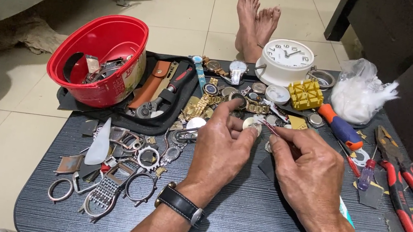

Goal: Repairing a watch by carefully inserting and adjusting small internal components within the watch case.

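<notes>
Both hands are over the middle of the dark tray point(256, 219), close together. The left hand point(220, 149), a black-strapped watch on its wrist, pinches a small round watch part point(252, 125) between thumb and forefinger, holding it just above the tray. The right hand point(309, 169) has its fingers closed on a thin tool point(267, 125), its tip meeting the round part from the right; what kind of tool it is I cannot tell. Just beyond the fingers lies a heap of watches point(221, 93), gold bands and loose dials. Left of that, a red bowl point(102, 56) sits tilted on a black pouch point(160, 94), odds and ends inside it. Near the left front corner, empty watch cases point(141, 186) and a metal bracelet are scattered about. At the far edge stands a white clock point(285, 62), a yellow block point(305, 93) just in front of it, a plastic bag point(361, 94) to its right. A screwdriver point(341, 128) with an orange and blue handle lies near the right hand, and red-handled pliers point(411, 192) rest by the right edge. Bare feet point(256, 21) show on the tiled floor past the tray.
</notes>
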